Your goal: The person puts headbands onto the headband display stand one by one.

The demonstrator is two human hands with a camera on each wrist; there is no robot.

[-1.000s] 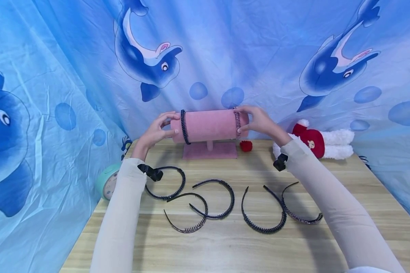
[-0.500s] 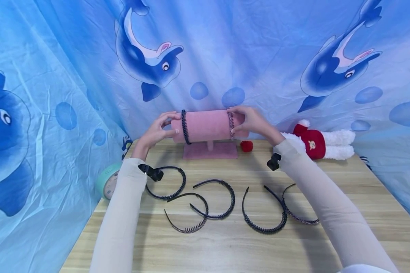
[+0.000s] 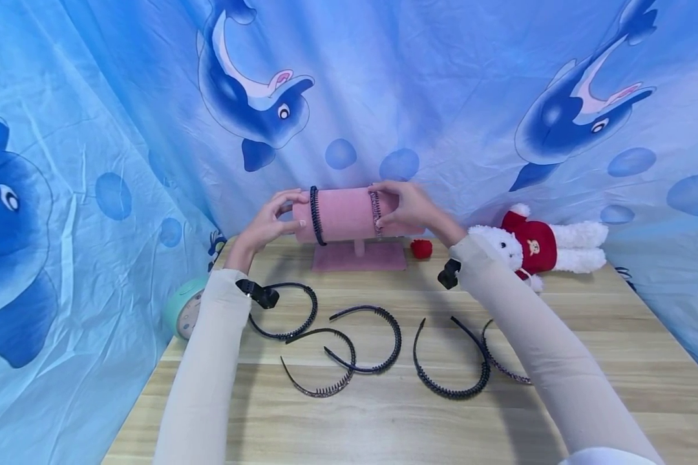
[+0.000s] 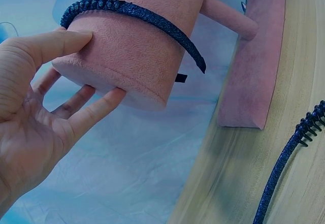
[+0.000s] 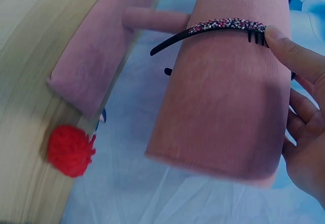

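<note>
A pink velvet headband display stand (image 3: 349,213) stands at the back of the table, its thick roll lying level on a post and flat base. My left hand (image 3: 265,223) grips the roll's left end, thumb on its side and fingers against the end (image 4: 109,84). Beside that hand a dark blue headband (image 4: 147,17) sits round the roll. My right hand (image 3: 410,208) pinches a black headband with pink and silver rhinestones (image 5: 223,25), which straddles the roll right of its middle. The right fingers behind the roll are partly hidden.
Several headbands lie on the wooden table, among them a dark toothed one (image 3: 454,392) and a glittery one (image 3: 326,391). A red pompom (image 3: 421,249) rests right of the stand's base. A white plush toy (image 3: 538,245) lies back right, a mint clock (image 3: 185,310) at left.
My right hand has slid the rhinestone headband leftward along the roll, from near its right end toward the middle. The left hand has kept its place on the left end.
</note>
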